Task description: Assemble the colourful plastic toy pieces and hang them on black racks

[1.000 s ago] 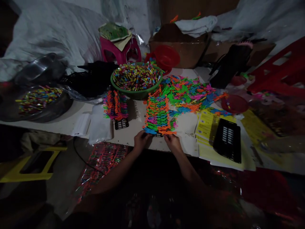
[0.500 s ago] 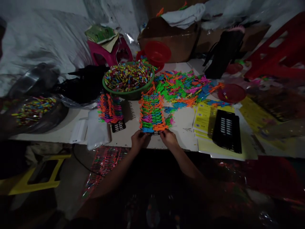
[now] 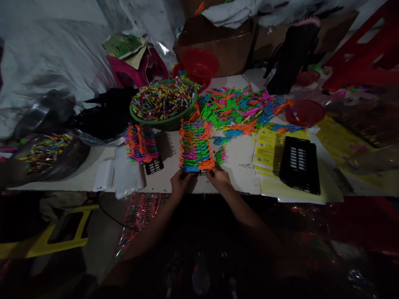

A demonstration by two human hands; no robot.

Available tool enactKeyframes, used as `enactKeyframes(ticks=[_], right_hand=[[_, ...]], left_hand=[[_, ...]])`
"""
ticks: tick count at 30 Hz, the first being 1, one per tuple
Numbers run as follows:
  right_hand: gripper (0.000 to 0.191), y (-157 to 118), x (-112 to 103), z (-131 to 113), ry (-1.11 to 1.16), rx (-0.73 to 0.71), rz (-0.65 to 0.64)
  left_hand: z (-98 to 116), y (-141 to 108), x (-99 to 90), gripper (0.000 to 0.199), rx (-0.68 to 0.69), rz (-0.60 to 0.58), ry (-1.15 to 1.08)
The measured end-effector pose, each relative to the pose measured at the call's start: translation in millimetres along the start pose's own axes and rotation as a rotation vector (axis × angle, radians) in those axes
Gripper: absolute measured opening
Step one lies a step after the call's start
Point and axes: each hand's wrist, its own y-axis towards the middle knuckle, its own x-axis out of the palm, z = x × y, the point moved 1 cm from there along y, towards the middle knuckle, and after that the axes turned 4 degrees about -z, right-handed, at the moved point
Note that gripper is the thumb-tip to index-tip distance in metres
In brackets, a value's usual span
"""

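Note:
Rows of orange, green, blue and pink plastic pieces [image 3: 196, 145] fill a black plastic rack [image 3: 202, 172] in the middle of the table. My left hand [image 3: 181, 182] grips the rack's near left corner, its fingers closed. At the near right corner my right hand [image 3: 218, 178] pinches the same rack by its edge. The pieces hide most of the rack. To the left stands a second filled rack [image 3: 153, 166], apart from my hands. Behind and right lies a loose heap of similar bright pieces [image 3: 233, 108].
A green basin [image 3: 183, 121] of small multicoloured pieces stands behind. Clear plastic bags [image 3: 127, 174] lie left, near a metal bowl [image 3: 77, 155]. On the right, a black rack [image 3: 299, 166] rests on yellow printed sheets [image 3: 264, 149]. A red dish [image 3: 308, 113] sits beyond them.
The view has shifted slightly. My right hand has moved a little left along the rack's near edge; the front orange pieces look straighter. Both hands still hold the rack.

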Motion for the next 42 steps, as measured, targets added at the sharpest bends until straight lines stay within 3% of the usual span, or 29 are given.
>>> enactKeyframes(ticks=[5,14,24,30,42], right_hand=[[0.028,-1,0,1,0.005,0.007,0.011],[0.029,-4,-4,-7,-0.053,0.007,0.013],[0.031,-2,1,-2,-0.067,-0.092,0.087],[0.029,-4,-3,3,-0.087,0.019,0.036],[0.031,8,-19,5,-0.065,0.006,-0.106]], left_hand=[[7,-3,3.3,0.027,-0.021,0.049,0.018],[11,-3,3.4,0.028,0.029,0.053,0.257],[11,2,7.0,0.025,-0.04,0.047,0.173],[13,1,6.3,0.025,-0.021,0.036,0.223],[14,3,9.1,0.019,0.006,0.02,0.233]])
